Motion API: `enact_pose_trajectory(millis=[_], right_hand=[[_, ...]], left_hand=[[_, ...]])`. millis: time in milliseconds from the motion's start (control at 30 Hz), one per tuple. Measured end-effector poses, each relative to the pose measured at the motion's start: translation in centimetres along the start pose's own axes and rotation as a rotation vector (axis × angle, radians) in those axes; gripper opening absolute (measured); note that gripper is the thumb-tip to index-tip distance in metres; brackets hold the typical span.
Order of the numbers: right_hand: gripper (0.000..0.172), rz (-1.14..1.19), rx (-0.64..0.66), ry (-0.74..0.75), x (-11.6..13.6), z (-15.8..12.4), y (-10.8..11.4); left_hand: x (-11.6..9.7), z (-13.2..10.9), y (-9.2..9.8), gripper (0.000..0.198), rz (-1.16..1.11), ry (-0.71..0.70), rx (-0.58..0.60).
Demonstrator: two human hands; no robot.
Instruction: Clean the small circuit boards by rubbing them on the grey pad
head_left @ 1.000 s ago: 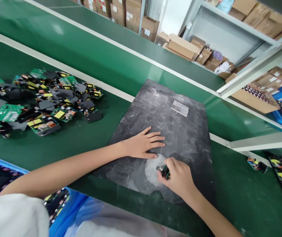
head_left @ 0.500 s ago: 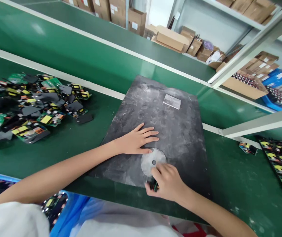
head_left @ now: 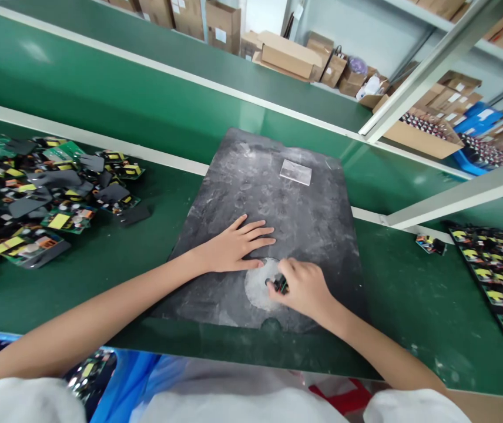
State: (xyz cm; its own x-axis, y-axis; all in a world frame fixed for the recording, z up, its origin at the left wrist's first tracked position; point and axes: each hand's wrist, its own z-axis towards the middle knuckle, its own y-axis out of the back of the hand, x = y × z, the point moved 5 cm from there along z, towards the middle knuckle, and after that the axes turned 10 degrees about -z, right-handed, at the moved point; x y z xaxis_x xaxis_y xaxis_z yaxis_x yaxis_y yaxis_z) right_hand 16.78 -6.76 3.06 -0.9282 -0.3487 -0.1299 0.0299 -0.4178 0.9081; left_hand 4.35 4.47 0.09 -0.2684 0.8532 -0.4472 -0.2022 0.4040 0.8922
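Note:
A worn black mat [head_left: 304, 217] lies on the green bench in front of me. My left hand [head_left: 234, 245] rests flat on it, fingers spread, just left of a pale round patch [head_left: 255, 292] near the mat's front edge. My right hand [head_left: 304, 288] is closed around a small circuit board [head_left: 280, 285], pressing it onto that round patch. Only a dark corner of the board with a bit of green and red shows between my fingers.
A heap of green circuit boards and black pieces [head_left: 44, 194] lies at the left. A tray of boards [head_left: 493, 276] and one loose board [head_left: 430, 244] sit at the right. A small clear rectangle [head_left: 295, 171] lies on the mat. Cardboard boxes [head_left: 287, 56] line the shelves behind.
My right hand pulled the small board back toward the mat's front edge, then pushed it forward onto the round patch again. My left hand stayed flat on the mat.

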Motion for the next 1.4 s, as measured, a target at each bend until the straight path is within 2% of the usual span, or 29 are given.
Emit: enact_pose_trajectory(millis=[67,200,367,533,700,900,1067,1233,1400], right_hand=[[0.019,-0.001,0.008,-0.006,0.0,0.0,0.0],[0.019,0.086,0.018,0.159,1.4,-0.4,0.2],[0.02,-0.001,0.014,-0.005,-0.5,0.2,-0.1],[0.021,0.085,0.027,0.125,0.5,-0.1,-0.3],[0.021,-0.025,0.016,-0.028,-0.9,0.4,-0.4],[0.024,0.062,0.013,0.09,0.1,0.2,-0.5],[0.022,0.029,0.015,-0.012,-0.6,0.3,-0.8],[0.026,0.118,0.053,0.107,1.1,-0.2,-0.5],[0.025,0.049,0.011,0.017,-0.4,0.3,-0.8]], left_hand=[[0.0,0.0,0.0,0.057,-0.001,-0.001,0.005],[0.0,-0.1,0.0,0.057,-0.005,-0.004,0.008],[0.0,-0.1,0.0,0.057,-0.018,0.002,0.007],[0.0,0.0,0.0,0.058,-0.022,0.006,0.027],[0.0,0.0,0.1,0.057,-0.014,0.012,0.004],[0.0,0.1,0.1,0.057,-0.018,0.014,0.028],[0.0,0.1,0.1,0.057,-0.023,0.018,0.031],[0.0,0.0,0.1,0.057,-0.018,0.006,0.018],[0.0,0.1,0.2,0.057,-0.018,0.01,0.021]])
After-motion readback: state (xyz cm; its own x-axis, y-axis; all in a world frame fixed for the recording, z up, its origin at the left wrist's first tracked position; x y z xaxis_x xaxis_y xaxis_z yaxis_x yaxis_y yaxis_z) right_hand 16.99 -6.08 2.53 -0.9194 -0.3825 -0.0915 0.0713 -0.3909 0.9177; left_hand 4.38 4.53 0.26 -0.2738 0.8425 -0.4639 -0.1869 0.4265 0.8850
